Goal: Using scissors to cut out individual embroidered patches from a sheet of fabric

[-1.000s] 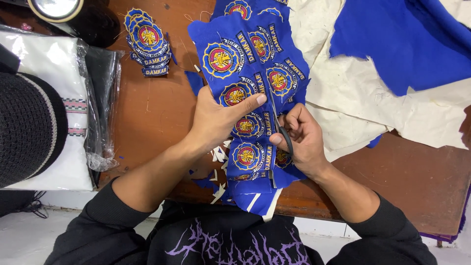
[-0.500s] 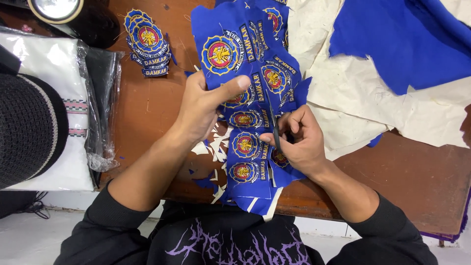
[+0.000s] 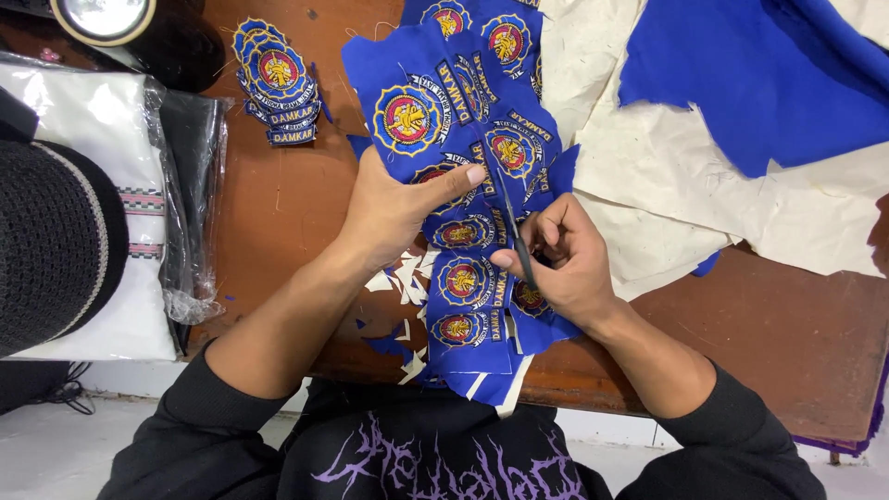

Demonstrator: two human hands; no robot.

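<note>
Your right hand (image 3: 565,264) is closing round half-hidden scissors (image 3: 515,231); your left hand (image 3: 398,208) is pinching the blue badge sheet (image 3: 444,111) mid-frame.

head cam | looks straight down | close over wooden table (image 3: 296,199)

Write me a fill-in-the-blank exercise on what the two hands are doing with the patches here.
1. The right hand holds a pair of ____ against the blue embroidered fabric.
2. The left hand grips the fabric with its ____ on top.
3. A stack of cut patches lies on the ____ wooden table.
4. The sleeves of both arms are ____.

Missing words: scissors; thumb; brown; black
</note>
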